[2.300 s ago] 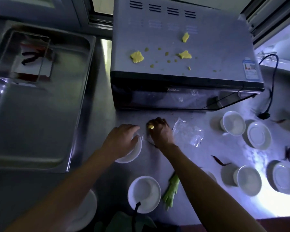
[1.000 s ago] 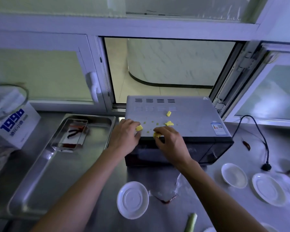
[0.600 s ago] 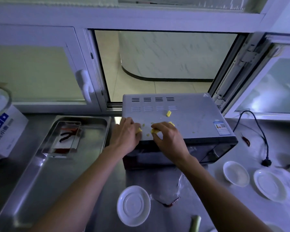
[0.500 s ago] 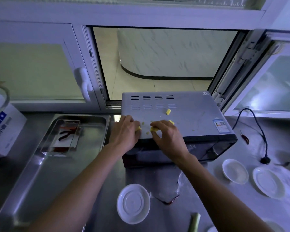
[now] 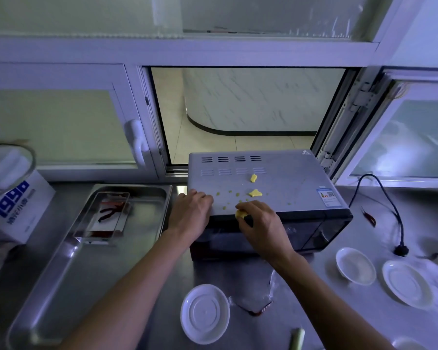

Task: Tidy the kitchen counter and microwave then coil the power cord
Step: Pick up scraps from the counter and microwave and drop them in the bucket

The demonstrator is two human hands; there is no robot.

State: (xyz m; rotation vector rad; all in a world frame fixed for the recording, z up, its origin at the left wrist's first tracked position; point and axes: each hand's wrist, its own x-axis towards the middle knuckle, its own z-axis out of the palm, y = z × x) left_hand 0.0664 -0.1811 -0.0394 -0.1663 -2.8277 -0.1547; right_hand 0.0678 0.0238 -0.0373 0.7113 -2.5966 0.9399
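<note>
Right grip (image 5: 261, 223) pinches yellow scrap (image 5: 240, 213); left grip (image 5: 191, 210) curled, state unclear, crumbs (image 5: 229, 198) between.

counter (image 5: 238, 279) showing as brushed steel, dull sheen. tray (image 5: 61, 286) at left gleaming smoother metal. microwave (image 5: 288, 183) top looking matt grey metal, door glossy dark. saucers (image 5: 204, 314) shining glazed white. power cord (image 5: 390, 205) looking matt black.

right hand (image 5: 259, 223) drawn back to microwave (image 5: 276, 188) front edge, pinching yellow scrap (image 5: 240, 213), left hand (image 5: 190, 213) shifted slightly left
</note>
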